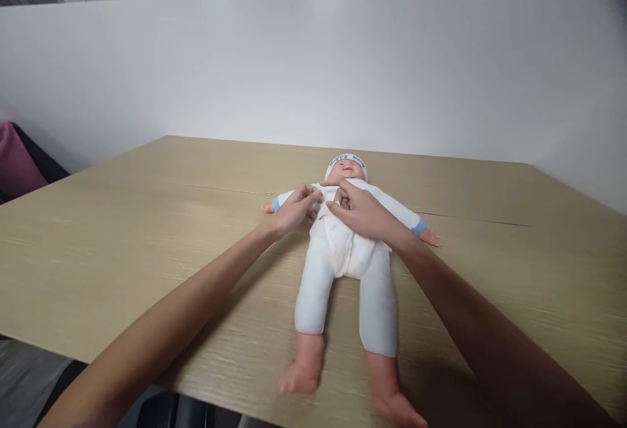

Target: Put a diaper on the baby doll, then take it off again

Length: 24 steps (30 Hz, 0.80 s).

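Observation:
A baby doll [313, 284] in a white suit with blue cuffs and a lettered white cap lies on its back, feet toward me. A white diaper [350, 255] is around its hips, its front reaching up to the belly. My left hand [296, 209] is closed at the diaper's upper edge on the left, fingertips pinched together. Over the doll's chest, my right hand [362, 209] has its index finger stretched out and the other fingers curled toward the thumb, at the diaper's upper edge. My hands partly hide the doll's chest and the diaper's top.
The doll rests on a wooden table [196, 219] with a thin seam running across it. A white partition [294, 68] stands behind the table. At the far left is a pink and black item [22, 160], partly cut off. Dark chair parts [171, 408] show below the front edge.

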Each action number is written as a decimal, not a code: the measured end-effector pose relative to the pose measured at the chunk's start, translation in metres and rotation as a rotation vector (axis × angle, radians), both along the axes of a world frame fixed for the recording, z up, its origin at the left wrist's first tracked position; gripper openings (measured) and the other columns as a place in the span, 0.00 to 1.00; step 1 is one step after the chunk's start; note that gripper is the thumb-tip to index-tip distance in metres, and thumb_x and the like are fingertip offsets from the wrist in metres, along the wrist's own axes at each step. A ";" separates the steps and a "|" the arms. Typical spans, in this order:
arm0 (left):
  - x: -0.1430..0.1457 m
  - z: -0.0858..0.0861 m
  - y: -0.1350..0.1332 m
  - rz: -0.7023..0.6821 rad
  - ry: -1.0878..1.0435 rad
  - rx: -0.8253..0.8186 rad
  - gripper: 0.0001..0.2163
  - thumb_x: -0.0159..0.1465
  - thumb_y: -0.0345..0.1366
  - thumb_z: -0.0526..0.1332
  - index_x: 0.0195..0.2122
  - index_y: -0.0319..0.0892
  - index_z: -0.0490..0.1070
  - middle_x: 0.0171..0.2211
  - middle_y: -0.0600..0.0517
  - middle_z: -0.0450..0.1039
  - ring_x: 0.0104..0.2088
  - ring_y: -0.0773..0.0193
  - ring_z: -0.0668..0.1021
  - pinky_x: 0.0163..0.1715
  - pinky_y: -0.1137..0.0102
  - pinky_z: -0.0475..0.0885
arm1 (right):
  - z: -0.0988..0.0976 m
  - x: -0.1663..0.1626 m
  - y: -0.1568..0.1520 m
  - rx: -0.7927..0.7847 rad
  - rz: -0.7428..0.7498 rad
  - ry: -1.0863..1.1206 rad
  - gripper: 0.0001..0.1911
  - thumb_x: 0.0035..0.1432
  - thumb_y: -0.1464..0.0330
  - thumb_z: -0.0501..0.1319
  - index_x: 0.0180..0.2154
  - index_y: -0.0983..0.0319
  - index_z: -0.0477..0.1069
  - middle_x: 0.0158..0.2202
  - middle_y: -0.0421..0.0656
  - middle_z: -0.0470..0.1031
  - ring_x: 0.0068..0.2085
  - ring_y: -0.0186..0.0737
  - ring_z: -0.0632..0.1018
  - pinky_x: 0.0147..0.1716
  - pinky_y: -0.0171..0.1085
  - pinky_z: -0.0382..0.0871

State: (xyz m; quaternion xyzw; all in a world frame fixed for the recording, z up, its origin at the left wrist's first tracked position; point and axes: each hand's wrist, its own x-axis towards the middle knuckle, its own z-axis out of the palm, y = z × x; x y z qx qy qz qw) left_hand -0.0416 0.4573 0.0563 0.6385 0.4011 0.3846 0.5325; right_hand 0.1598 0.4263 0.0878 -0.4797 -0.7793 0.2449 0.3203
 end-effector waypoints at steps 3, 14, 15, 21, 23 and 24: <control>-0.002 -0.013 -0.003 0.043 0.081 0.086 0.20 0.70 0.56 0.66 0.44 0.45 0.66 0.33 0.56 0.69 0.31 0.66 0.71 0.33 0.69 0.68 | -0.003 0.003 0.002 0.015 -0.006 0.019 0.23 0.69 0.64 0.60 0.63 0.58 0.74 0.34 0.37 0.74 0.35 0.40 0.73 0.37 0.38 0.67; 0.001 -0.015 -0.025 0.368 0.291 0.404 0.13 0.78 0.49 0.56 0.47 0.44 0.69 0.47 0.49 0.74 0.36 0.63 0.73 0.42 0.64 0.69 | -0.003 0.000 -0.019 0.372 -0.194 0.122 0.19 0.60 0.78 0.54 0.45 0.57 0.79 0.33 0.40 0.65 0.31 0.40 0.68 0.36 0.41 0.66; 0.000 -0.008 -0.038 0.403 0.298 0.459 0.13 0.78 0.49 0.56 0.49 0.45 0.69 0.49 0.48 0.74 0.36 0.63 0.73 0.43 0.63 0.70 | 0.000 0.001 -0.034 0.413 -0.196 0.130 0.17 0.62 0.77 0.54 0.43 0.56 0.78 0.34 0.41 0.67 0.32 0.41 0.69 0.37 0.42 0.68; -0.012 0.019 -0.114 -0.176 0.415 0.692 0.16 0.80 0.47 0.52 0.42 0.45 0.73 0.38 0.50 0.78 0.38 0.59 0.75 0.44 0.62 0.68 | -0.011 0.021 -0.138 0.261 0.108 0.052 0.04 0.70 0.70 0.61 0.44 0.54 0.72 0.42 0.42 0.78 0.38 0.43 0.80 0.37 0.41 0.77; -0.015 0.016 -0.123 -0.332 0.574 0.708 0.15 0.81 0.45 0.52 0.42 0.45 0.74 0.40 0.50 0.80 0.41 0.57 0.75 0.46 0.60 0.66 | -0.027 0.031 -0.154 0.179 0.159 -0.027 0.05 0.71 0.70 0.61 0.46 0.54 0.72 0.43 0.42 0.80 0.39 0.42 0.81 0.38 0.41 0.77; -0.017 0.012 -0.124 -0.356 0.642 0.718 0.15 0.81 0.45 0.52 0.42 0.46 0.75 0.41 0.50 0.80 0.43 0.56 0.75 0.47 0.59 0.64 | -0.035 0.037 -0.156 0.158 0.143 -0.063 0.05 0.71 0.71 0.60 0.46 0.54 0.72 0.43 0.42 0.80 0.40 0.43 0.82 0.40 0.41 0.77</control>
